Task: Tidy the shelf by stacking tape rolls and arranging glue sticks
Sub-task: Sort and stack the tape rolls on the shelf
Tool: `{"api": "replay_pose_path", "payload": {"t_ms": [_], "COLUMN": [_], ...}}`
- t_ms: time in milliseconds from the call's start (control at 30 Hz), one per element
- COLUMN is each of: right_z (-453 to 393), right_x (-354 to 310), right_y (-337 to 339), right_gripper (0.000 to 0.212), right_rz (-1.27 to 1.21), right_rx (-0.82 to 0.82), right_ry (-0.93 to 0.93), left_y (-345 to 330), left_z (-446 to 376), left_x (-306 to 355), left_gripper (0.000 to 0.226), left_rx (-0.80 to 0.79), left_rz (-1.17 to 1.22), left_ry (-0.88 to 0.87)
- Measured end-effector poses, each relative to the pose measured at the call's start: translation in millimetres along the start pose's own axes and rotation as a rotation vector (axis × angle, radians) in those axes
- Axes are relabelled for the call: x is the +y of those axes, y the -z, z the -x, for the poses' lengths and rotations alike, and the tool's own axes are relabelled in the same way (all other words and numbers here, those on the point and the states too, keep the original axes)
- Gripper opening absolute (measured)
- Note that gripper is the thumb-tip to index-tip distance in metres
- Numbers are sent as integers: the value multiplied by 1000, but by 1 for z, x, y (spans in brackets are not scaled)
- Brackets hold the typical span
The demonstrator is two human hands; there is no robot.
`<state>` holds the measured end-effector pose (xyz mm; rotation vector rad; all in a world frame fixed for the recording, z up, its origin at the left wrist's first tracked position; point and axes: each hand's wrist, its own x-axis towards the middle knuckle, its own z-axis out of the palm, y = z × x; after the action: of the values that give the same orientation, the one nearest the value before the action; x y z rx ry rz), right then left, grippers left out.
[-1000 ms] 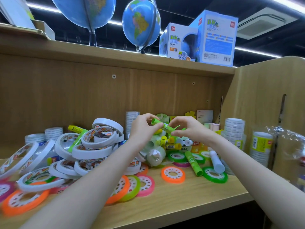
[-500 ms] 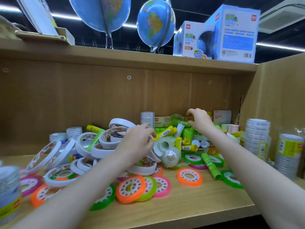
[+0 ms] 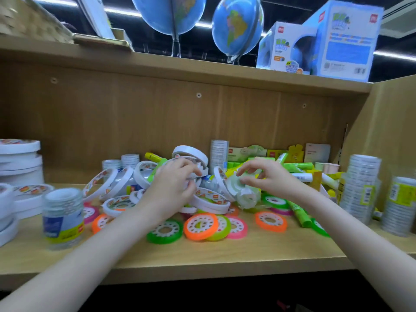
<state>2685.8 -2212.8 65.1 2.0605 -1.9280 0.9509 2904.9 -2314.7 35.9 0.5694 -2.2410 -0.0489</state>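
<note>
Two globes above, tape rolls heaped around both hands' fingers

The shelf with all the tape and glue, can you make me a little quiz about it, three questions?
1. True or false: both globes stand on the board above the tape pile.
2. Which flat tape ring lies nearest the shelf's front edge? A) green ring B) pink ring C) blue ring
3. Fill in: the right hand reaches to a clear wrapped ____.

Key: 1 true. 2 A. 3 tape roll. The left hand rests on the white rolls.
</note>
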Motion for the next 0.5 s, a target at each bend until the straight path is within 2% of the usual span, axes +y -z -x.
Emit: {"api": "replay_pose_path", "payload": {"t_ms": [133, 233, 333, 433, 500], "right_z": [6, 13, 12, 9, 9], "right_x": [-34, -45, -52, -55, -54], "right_y": [-17, -33, -42, -46, -47], "right_gripper": [17, 25, 27, 22, 20], "right_rz": [-101, 18, 116, 234, 204], "right_rx": [-119, -218, -186, -212, -175], "right_ry": [74, 145, 121, 102, 46], "left_y": [27, 35, 41, 40, 37], "left_z": [32, 53, 65, 64, 58], "left_x": [-18, -27, -28, -27, -27], "left_gripper": [63, 53, 50, 36, 42], "left_rx": [-84, -153, -176, -210, -162], "left_rz": [-66, -98, -129, -175, -206], "left_ry": [75, 58, 29, 39, 27]}}
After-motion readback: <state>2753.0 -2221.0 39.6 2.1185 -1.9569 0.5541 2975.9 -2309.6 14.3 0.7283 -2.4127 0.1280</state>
